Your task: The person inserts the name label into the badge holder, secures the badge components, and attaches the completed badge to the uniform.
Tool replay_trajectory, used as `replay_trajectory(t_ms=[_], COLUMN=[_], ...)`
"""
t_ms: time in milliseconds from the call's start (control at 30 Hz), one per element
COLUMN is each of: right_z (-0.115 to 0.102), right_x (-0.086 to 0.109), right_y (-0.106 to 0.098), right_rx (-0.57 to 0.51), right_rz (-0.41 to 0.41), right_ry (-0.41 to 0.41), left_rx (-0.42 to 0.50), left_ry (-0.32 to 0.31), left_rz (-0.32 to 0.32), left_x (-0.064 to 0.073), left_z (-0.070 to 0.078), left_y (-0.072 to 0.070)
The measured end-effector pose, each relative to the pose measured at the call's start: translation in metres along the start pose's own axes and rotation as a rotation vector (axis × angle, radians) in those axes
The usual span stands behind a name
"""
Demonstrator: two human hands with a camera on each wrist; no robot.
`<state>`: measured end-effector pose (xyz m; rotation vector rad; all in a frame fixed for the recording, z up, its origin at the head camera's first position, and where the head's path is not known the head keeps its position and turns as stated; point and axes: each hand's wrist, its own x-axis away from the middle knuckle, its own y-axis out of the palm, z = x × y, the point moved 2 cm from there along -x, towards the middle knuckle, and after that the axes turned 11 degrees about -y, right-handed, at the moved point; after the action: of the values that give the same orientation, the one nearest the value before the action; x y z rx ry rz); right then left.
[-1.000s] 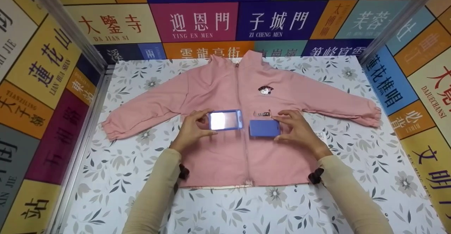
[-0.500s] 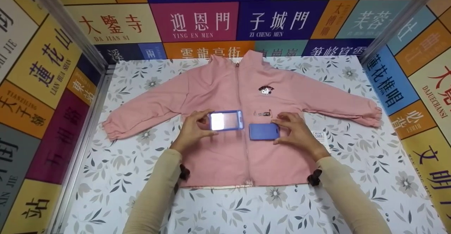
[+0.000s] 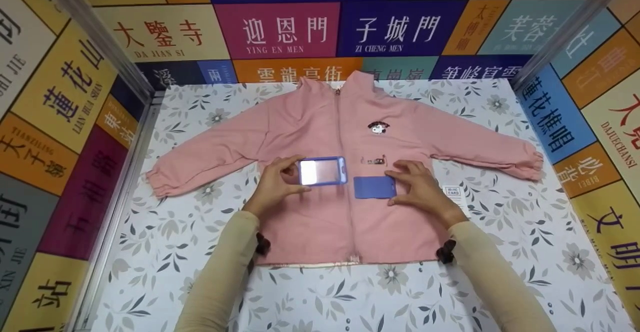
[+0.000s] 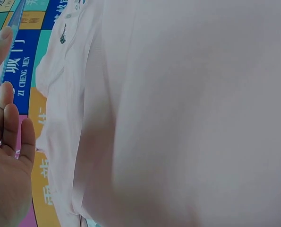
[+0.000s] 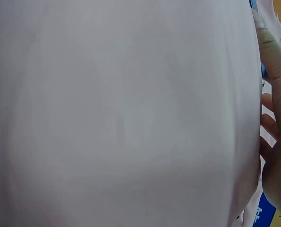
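Note:
My left hand (image 3: 272, 184) pinches one end of a blue-framed card holder cover (image 3: 322, 171) with a clear, shining window, held over the left front of a pink zip jacket (image 3: 305, 227). Between thumb and fingers of my right hand (image 3: 422, 189) is the end of a flat blue card holder panel (image 3: 374, 187), right of the zip. A small metal clip (image 3: 379, 161) lies on the jacket just above that panel. In the left wrist view the clear cover (image 4: 12, 40) appears edge-on at the fingertips. Only a sliver of blue shows by my right thumb (image 5: 272, 52) in the right wrist view.
The jacket lies face up, sleeves spread, on a white table covering (image 3: 165, 282) with a leaf pattern. A white printed card (image 3: 453, 192) sits beside the right wrist. Sign-covered walls (image 3: 280, 29) enclose the back and both sides.
My right hand has tilted the blue panel and brought it slightly lower, away from the metal clip. More of the white card shows. The left hand and clear cover have barely moved.

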<state>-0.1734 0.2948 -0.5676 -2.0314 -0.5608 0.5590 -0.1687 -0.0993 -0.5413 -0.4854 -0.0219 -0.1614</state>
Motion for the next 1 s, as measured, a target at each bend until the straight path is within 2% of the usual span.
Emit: replay_trajectory(t_ms=[633, 833, 1000], right_z=[-0.004, -0.009, -0.014], right_x=[-0.003, -0.007, -0.008], right_y=[-0.008, -0.021, -0.031], right_rx=[-0.023, -0.033, -0.055], right_rz=[-0.034, -0.001, 0.058], right_ry=[0.019, 0.008, 0.008], left_rx=[0.006, 0.011, 0.019], left_ry=[0.016, 0.021, 0.038], left_rz=[0.003, 0.006, 0.006], left_x=[-0.002, -0.002, -0.002], left_z=[0.001, 0.002, 0.002], left_y=[0.001, 0.002, 0.004])
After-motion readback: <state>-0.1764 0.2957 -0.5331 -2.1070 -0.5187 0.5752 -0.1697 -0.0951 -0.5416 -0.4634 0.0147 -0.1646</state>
